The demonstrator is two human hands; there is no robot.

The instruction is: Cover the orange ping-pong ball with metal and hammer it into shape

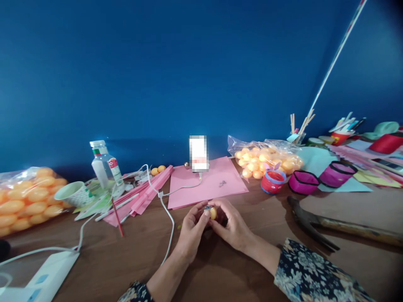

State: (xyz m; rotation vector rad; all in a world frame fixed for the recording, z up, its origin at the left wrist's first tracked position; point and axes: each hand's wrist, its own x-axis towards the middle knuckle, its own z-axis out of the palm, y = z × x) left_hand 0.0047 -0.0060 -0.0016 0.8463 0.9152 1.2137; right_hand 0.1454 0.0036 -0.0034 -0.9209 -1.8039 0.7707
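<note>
Step in hand, as I judge it: close 2-handed handling of 1 small yellow ball (213, 213) over the bench (233, 274). Clock is centred on the ball, which sits between the hands. Left hand (192, 226): grip clasped on the ball side, thumb up by a dark patterned bit (208, 207); can't tell if that bit is attached. Right hand (231, 224): grip curled round the other side, fingers arched over. Next move probably calls for a steady pinch from both grips; a round ball could roll off.

Around: pink sheets (185, 193) at 12 o'clock, small dark bits (222, 183) on top. Clear bag of balls (256, 161) at 1, red tub (272, 183) and 2 magenta containers (302, 183) at 2. Pink strips (146, 195) and bottle (100, 165) at 10, a 2nd bag of balls (30, 201) at 9.

In the way: hammer (317, 220) at 3, head near the right sleeve (315, 272); white cable (172, 226) at 9, close beside the left hand. Nothing blocks the ball itself.
</note>
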